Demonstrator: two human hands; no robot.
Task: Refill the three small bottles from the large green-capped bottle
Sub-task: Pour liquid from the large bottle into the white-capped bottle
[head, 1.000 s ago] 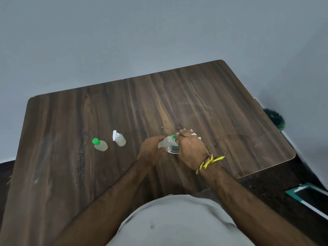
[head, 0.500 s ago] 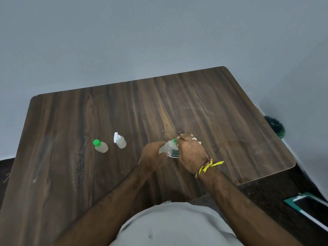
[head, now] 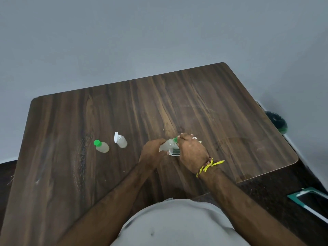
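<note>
Head view, hands (head: 174,150) mid-table (head: 230,121), far edge well apart

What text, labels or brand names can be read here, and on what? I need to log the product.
None can be read.
Held bottle: a dark patch below it may be a label, too blurred.
Green-capped small bottle: no print visible.
White-capped small bottle: no print visible.
Table: bare wood grain.

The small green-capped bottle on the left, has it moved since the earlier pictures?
No. The small green-capped bottle keeps its place left of the white-capped bottle; only the view shifted.
</note>
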